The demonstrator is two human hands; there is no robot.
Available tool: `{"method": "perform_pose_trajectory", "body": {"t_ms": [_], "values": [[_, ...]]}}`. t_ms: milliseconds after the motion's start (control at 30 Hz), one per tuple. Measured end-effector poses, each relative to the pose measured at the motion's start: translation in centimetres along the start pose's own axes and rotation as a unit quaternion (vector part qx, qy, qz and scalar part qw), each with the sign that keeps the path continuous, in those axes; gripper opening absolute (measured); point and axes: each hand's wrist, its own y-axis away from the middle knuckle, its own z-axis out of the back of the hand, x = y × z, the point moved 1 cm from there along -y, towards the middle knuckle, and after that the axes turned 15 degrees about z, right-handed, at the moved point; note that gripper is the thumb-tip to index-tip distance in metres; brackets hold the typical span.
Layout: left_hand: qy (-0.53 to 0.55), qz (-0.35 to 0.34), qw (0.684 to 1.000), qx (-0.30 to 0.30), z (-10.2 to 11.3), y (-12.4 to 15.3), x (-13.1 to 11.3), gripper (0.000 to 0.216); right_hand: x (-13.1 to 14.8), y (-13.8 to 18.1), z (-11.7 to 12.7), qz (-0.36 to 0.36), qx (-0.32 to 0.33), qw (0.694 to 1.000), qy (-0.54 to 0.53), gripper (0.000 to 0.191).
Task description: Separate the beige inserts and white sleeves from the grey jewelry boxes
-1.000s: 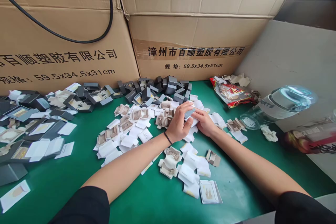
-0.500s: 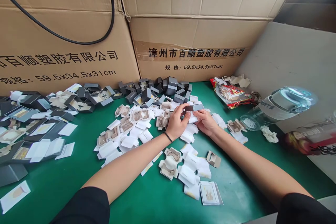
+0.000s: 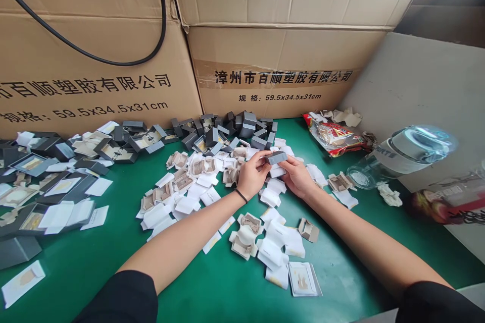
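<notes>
Two big cardboard cartons [image 3: 280, 50] are filling the back of your view, flaps shut, so no telling what's inside. In front of them the green table [image 3: 212, 292] is carrying a mess: flat grey boxes [image 3: 49, 181] lying open on your left with pale inserts sitting in them, a heap of small grey boxes [image 3: 227, 128] against the cartons, and loose white cards and beige pads [image 3: 189, 192] spreading across the middle. A clear bottle [image 3: 405, 154] is lying on its side at your right, contents hard to make out, near a red snack bag [image 3: 333, 136]. Your left hand [image 3: 252, 176] and right hand [image 3: 299, 176] are both pinching one small grey box [image 3: 276, 157], held just above the cards. Looks like you're squaring it up or shutting it, which calls for an even grip on both ends.
</notes>
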Motion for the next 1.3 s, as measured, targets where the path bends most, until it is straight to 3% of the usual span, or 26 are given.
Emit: {"method": "perform_pose_trajectory", "body": {"t_ms": [400,567,733,1033,1300], "values": [[-0.037,-0.037,0.998,-0.03,0.23,0.55,-0.94,0.028,0.37,0.16,-0.3,-0.017,0.006,1.0,0.006,0.028],[-0.037,-0.015,0.998,-0.057,0.09,0.37,-0.46,0.03,0.36,0.3,-0.27,0.006,0.027,0.999,0.033,0.028],[-0.064,-0.045,0.994,-0.079,-0.28,0.04,-0.34,0.025,0.34,0.15,-0.19,0.029,0.015,0.997,0.065,0.029],[-0.125,-0.033,0.989,-0.067,-0.03,0.22,-0.37,0.012,0.07,-0.06,0.12,0.011,0.008,0.998,0.054,0.026],[-0.145,-0.036,0.986,-0.075,-0.2,0.29,-0.31,0.007,-0.44,-0.17,0.44,0.083,0.027,0.987,0.132,0.026]]}}
